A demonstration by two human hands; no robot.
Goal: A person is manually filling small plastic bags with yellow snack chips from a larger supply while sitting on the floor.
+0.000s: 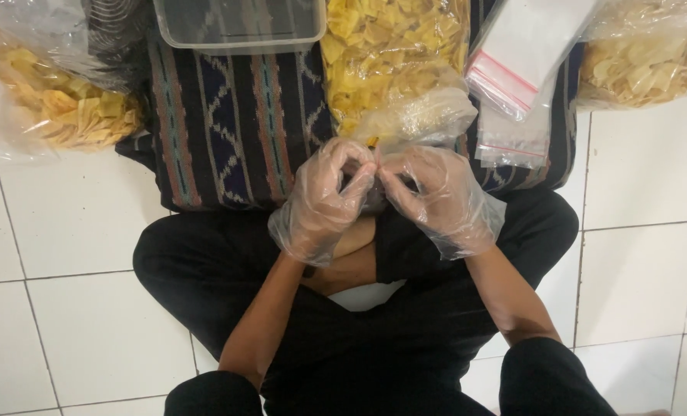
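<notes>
Gloved hands (378,189) pinching small chip bag (416,119), bare tiles (73,223) beside patterned cloth (228,131)

Both hands meet at the middle of the view, knuckles up and fingertips pinched together toward each other. The left hand (324,196) sits at nine o'clock of the right hand (440,196), thumbs and forefingers nearly touching. Both forearms are bare, rising from six o'clock, elbows bent over crossed legs.
</notes>
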